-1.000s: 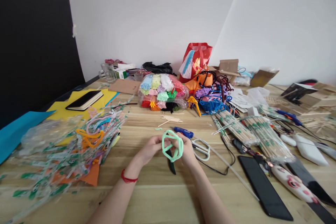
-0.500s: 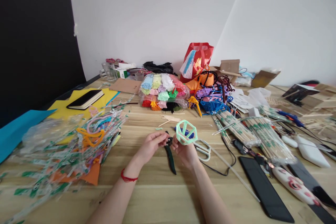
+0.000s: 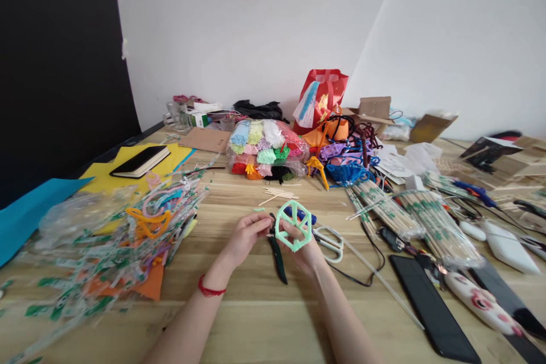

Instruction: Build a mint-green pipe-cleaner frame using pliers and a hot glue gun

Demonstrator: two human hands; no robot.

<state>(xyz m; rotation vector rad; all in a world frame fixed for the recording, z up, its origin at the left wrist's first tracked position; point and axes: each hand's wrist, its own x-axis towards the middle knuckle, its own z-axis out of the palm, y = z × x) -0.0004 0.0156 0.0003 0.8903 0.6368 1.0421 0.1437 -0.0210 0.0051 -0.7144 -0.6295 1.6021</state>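
A pale green openwork frame [image 3: 294,247], roughly hexagonal with spokes, is held up in my right hand [image 3: 306,256], whose thumb shows through its openings. My left hand [image 3: 245,239], with a red string on its wrist, is just left of the frame, thumb and fingertips pressed together; anything between them is too small to tell. Dark-handled pliers [image 3: 278,259] lie on the table between my hands. Behind the frame is a blue tool [image 3: 313,218], partly hidden, and right of my right hand are white-handled scissors [image 3: 334,245].
Plastic wrappers [image 3: 106,250] pile up at left beside a black notebook [image 3: 140,161]. A bag of colourful pipe cleaners [image 3: 267,151] stands behind my hands. At right are bundled sticks [image 3: 439,227], a black phone [image 3: 430,307] and a white case [image 3: 509,244].
The green frame has moved slightly left and down and turned, so its spoked face points more toward me. My right hand has turned with it; my left hand has hardly moved.
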